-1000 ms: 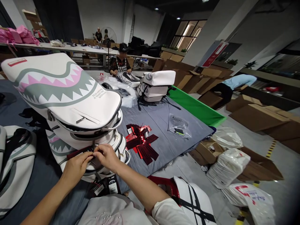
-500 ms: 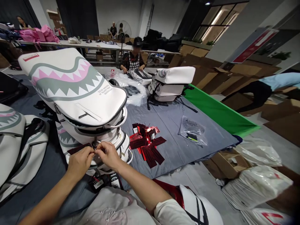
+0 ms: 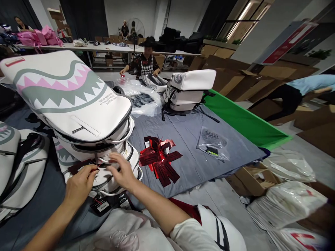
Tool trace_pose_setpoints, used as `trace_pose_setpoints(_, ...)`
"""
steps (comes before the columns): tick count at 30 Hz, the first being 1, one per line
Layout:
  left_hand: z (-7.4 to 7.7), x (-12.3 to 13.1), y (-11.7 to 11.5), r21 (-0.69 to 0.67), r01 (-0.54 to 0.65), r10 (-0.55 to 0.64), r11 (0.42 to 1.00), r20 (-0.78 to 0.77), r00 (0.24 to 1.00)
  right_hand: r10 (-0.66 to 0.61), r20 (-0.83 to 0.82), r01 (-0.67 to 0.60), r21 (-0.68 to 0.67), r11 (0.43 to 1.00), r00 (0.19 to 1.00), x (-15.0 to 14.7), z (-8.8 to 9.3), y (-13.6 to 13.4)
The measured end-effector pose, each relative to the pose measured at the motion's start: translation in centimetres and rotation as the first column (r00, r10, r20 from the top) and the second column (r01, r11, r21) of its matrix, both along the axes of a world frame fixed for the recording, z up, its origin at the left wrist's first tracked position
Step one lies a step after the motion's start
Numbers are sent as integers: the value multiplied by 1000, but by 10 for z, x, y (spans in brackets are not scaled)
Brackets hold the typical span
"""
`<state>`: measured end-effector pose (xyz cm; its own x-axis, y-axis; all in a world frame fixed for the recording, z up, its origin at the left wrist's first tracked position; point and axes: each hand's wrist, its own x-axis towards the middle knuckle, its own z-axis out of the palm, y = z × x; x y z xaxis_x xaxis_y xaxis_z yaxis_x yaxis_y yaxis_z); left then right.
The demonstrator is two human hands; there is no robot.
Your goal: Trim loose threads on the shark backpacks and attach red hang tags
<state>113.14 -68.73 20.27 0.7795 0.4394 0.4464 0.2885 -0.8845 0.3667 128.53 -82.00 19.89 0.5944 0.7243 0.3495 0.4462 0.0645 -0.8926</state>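
A stack of white backpacks (image 3: 65,87) with a pink and grey shark-mouth print stands before me. At its front, my left hand (image 3: 80,184) pinches the thin red cord of a dark red hang tag (image 3: 78,167). The tag lies against the bags, partly behind that hand. My right hand (image 3: 121,172) is just to the right, thumb and fingers apart and holding nothing. Below the hands, a black hang tag (image 3: 101,206) with a white label hangs from the stack. A fanned pile of dark red tags (image 3: 162,160) lies on the grey cloth to the right.
More white backpacks (image 3: 21,170) lie at the left. A clear plastic bag (image 3: 213,143) rests on the table cloth (image 3: 180,129). Further back are another backpack stack (image 3: 190,90) and a seated person (image 3: 148,64). Open cartons (image 3: 252,179) stand on the floor at right.
My hands were together at the cord; now the right hand has drawn away and its fingers have spread. The view has shifted slightly. The seated person has reached an arm out sideways.
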Motion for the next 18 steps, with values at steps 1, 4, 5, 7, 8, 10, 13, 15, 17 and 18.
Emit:
trace_pose_setpoints(1,1,0,-4,-10,-33,33,999,27,999,-117,5,117,-10,993,993,15,-10,-16)
trace_pose_setpoints(4,4,8,-25,-15,-92,93,996,224,970,-591,-1,578,-204,790,807,76,-51,-74)
trace_pose_setpoints(5,5,15,-37,-32,-46,54,998,283,957,-660,2,641,-243,728,751,97,-66,-92)
trace_pose_setpoints(7,6,35,-66,-125,152,-107,981,309,945,-753,9,716,-318,621,658,135,-95,-119)
trace_pose_setpoints(8,7,50,-81,-208,263,-200,942,280,939,-780,9,733,-350,584,626,149,-107,-128)
trace_pose_setpoints(10,6,87,-112,-404,397,-339,824,209,917,-813,0,742,-410,531,582,170,-126,-136)
trace_pose_setpoints(13,-4,157,-148,-669,331,-396,666,59,916,-824,-33,720,-468,512,565,184,-143,-138)
trace_pose_setpoints(15,-20,206,-161,-770,171,-365,615,-85,927,-813,-66,699,-474,535,578,187,-148,-140)
trace_pose_setpoints(17,-39,251,-168,-785,35,-313,618,-204,928,-789,-118,668,-467,580,603,185,-149,-144)
trace_pose_setpoints(18,-49,270,-170,-774,-12,-287,633,-249,925,-768,-154,643,-460,612,622,183,-149,-145)
